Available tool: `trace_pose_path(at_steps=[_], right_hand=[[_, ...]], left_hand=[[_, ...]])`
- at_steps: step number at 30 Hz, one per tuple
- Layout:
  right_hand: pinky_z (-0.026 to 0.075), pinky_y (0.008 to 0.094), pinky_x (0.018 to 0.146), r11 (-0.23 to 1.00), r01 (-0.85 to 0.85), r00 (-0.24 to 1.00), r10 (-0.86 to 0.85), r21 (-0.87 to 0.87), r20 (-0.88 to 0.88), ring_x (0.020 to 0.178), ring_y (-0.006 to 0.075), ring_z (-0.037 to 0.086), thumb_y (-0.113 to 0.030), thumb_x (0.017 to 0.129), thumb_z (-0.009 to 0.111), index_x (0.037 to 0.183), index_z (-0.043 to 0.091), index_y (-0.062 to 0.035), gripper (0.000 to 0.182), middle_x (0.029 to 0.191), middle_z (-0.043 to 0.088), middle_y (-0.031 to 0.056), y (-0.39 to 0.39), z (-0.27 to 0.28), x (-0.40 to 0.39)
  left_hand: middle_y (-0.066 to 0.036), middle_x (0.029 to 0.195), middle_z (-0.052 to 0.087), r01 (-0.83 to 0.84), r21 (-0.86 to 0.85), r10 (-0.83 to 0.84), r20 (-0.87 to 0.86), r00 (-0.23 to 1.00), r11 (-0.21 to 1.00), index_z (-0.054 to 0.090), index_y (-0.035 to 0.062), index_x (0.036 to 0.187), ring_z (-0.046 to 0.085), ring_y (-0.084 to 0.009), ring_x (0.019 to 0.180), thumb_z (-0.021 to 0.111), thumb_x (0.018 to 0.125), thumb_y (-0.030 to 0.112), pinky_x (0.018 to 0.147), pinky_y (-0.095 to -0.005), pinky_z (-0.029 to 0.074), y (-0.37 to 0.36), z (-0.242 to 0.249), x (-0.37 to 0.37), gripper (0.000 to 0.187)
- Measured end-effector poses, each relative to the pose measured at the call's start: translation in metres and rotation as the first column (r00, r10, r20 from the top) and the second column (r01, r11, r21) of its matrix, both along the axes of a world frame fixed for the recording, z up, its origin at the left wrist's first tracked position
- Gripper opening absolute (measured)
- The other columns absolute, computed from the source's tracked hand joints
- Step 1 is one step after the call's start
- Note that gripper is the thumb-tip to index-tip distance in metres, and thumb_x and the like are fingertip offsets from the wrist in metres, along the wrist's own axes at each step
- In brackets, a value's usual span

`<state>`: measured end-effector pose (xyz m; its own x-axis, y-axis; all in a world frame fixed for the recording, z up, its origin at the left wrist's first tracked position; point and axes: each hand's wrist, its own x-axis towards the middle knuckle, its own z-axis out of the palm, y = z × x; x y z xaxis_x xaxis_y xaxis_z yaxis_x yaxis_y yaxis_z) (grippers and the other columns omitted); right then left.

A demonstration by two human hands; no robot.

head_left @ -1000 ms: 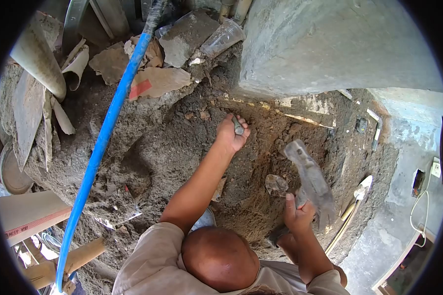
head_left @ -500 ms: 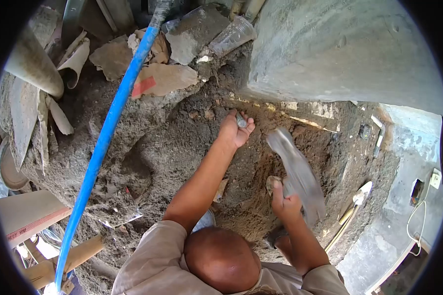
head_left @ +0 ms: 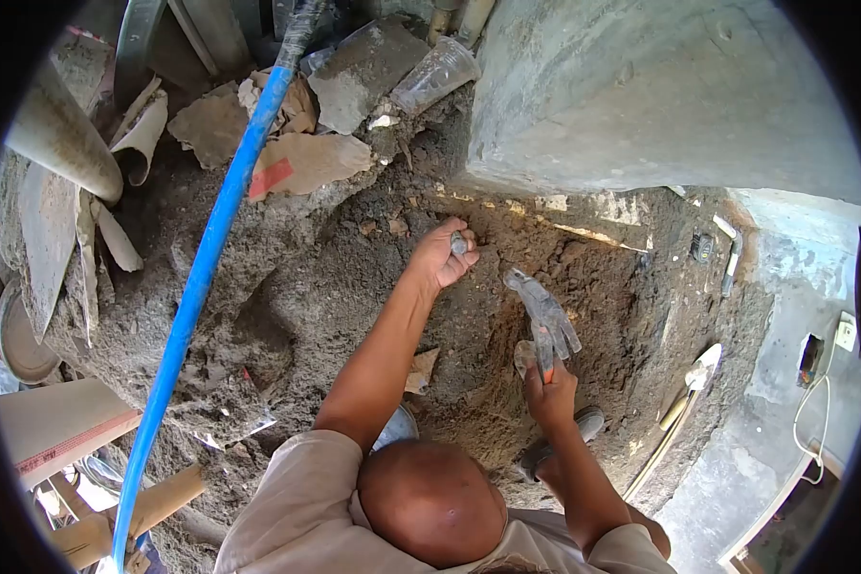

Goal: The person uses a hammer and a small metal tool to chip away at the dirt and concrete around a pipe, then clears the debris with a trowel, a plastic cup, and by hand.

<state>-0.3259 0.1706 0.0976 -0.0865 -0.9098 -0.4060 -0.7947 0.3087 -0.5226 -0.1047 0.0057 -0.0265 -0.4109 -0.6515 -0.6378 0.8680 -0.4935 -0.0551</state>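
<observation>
My left hand is closed around a metal chisel, its blunt end showing above the fist. The rest of the chisel is hidden by the fingers and the angle. My right hand grips the orange handle of a claw hammer. The grey hammer head is raised to the right of and below my left hand, apart from the chisel. Under both hands lies dug, brown soil. A pale lump shows beside my right hand.
A long blue pipe slants across the left side. Broken slabs and a clear plastic cup lie at the back. A concrete block stands at upper right. A shoe shows near my right forearm.
The hammer, blurred by a swing before, now shows sharply, its head turned and higher beside my right hand. My left hand keeps its hold on the chisel. The view has shifted slightly.
</observation>
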Motion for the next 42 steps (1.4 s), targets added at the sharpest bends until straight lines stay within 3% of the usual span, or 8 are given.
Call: trace_pose_path(at_steps=[7,19,21,25,29,36,38,42], right_hand=[[0.045,0.0366,0.049,0.982,0.150,0.979,-0.130,-0.116,0.159,0.048,0.0309,0.058,-0.021,0.088,0.064,0.084,0.056,0.0042,0.027,0.057,0.056,0.0168,0.004,0.010,0.007],[0.044,0.0379,0.052,0.998,0.056,0.994,-0.060,-0.040,-0.091,0.052,0.0318,0.058,-0.026,0.090,0.062,0.087,0.057,0.0034,0.030,0.059,0.057,0.0171,0.021,0.004,-0.010],[0.043,0.0378,0.053,0.987,0.157,0.987,-0.158,-0.042,-0.020,0.052,0.0323,0.057,-0.027,0.090,0.062,0.086,0.056,0.0030,0.031,0.060,0.057,0.0171,0.023,0.009,-0.005],[0.043,0.0378,0.053,0.987,0.160,0.987,-0.160,-0.033,-0.014,0.052,0.0317,0.057,-0.027,0.090,0.062,0.088,0.057,0.0035,0.031,0.060,0.057,0.0165,0.030,-0.002,-0.011],[0.044,0.0370,0.053,0.984,0.176,0.984,-0.176,-0.020,-0.023,0.050,0.0274,0.055,-0.026,0.089,0.062,0.089,0.057,0.0029,0.029,0.058,0.056,0.0142,0.015,-0.001,-0.010],[0.043,0.0357,0.052,0.980,0.187,0.982,-0.185,-0.072,0.026,0.049,0.0221,0.052,-0.026,0.089,0.063,0.086,0.056,0.0015,0.028,0.057,0.054,0.0110,0.016,0.017,-0.004],[0.043,0.0352,0.052,0.978,0.196,0.980,-0.193,-0.066,0.055,0.048,0.0218,0.051,-0.026,0.089,0.063,0.086,0.057,0.0013,0.028,0.056,0.054,0.0107,0.019,0.018,0.000],[0.042,0.0339,0.050,0.983,0.171,0.985,-0.170,-0.071,0.022,0.047,0.0198,0.050,-0.025,0.089,0.064,0.083,0.056,0.0012,0.028,0.056,0.054,0.0105,0.022,0.027,-0.005]], left_hand=[[-0.003,0.063,0.045,-0.033,0.420,0.074,-0.083,0.994,0.907,0.051,0.0044,0.091,0.047,-0.0132,0.051,0.048,0.095,0.009,0.049,-0.0274,0.045,-0.029,0.021,-0.002,0.007],[0.002,0.053,0.042,0.043,0.111,-0.038,-0.053,0.998,0.993,0.041,0.0108,0.084,0.044,-0.0105,0.044,0.046,0.095,0.008,0.038,-0.0280,0.040,0.012,0.002,-0.003,0.012],[0.001,0.054,0.041,0.318,-0.017,-0.273,0.474,0.837,0.948,0.039,0.0095,0.086,0.044,-0.0118,0.044,0.049,0.094,0.010,0.038,-0.0316,0.039,0.036,0.000,-0.006,0.013],[-0.003,0.058,0.045,0.662,-0.033,-0.490,0.644,0.588,0.749,0.039,0.0054,0.094,0.046,-0.0159,0.043,0.052,0.092,0.013,0.039,-0.0347,0.039,0.090,0.033,-0.021,0.015],[-0.011,0.062,0.052,0.555,0.000,-0.120,0.976,0.181,0.832,0.039,-0.0015,0.107,0.051,-0.0234,0.045,0.053,0.090,0.013,0.042,-0.0385,0.043,0.077,0.030,-0.022,0.026],[-0.024,0.082,0.061,0.758,0.347,-0.101,0.931,-0.352,0.553,0.033,-0.0114,0.119,0.062,-0.0301,0.058,0.049,0.090,0.017,0.049,-0.0398,0.050,0.024,-0.016,-0.012,0.044],[-0.024,0.087,0.061,0.984,0.037,-0.472,0.880,0.050,0.174,0.034,-0.0104,0.120,0.063,-0.0312,0.064,0.049,0.090,0.018,0.055,-0.0418,0.051,0.021,0.042,-0.025,0.044],[-0.025,0.093,0.060,0.939,0.105,-0.209,0.977,-0.036,0.327,0.034,-0.0098,0.123,0.063,-0.0341,0.067,0.048,0.091,0.020,0.063,-0.0425,0.052,0.052,0.074,-0.052,0.046]])
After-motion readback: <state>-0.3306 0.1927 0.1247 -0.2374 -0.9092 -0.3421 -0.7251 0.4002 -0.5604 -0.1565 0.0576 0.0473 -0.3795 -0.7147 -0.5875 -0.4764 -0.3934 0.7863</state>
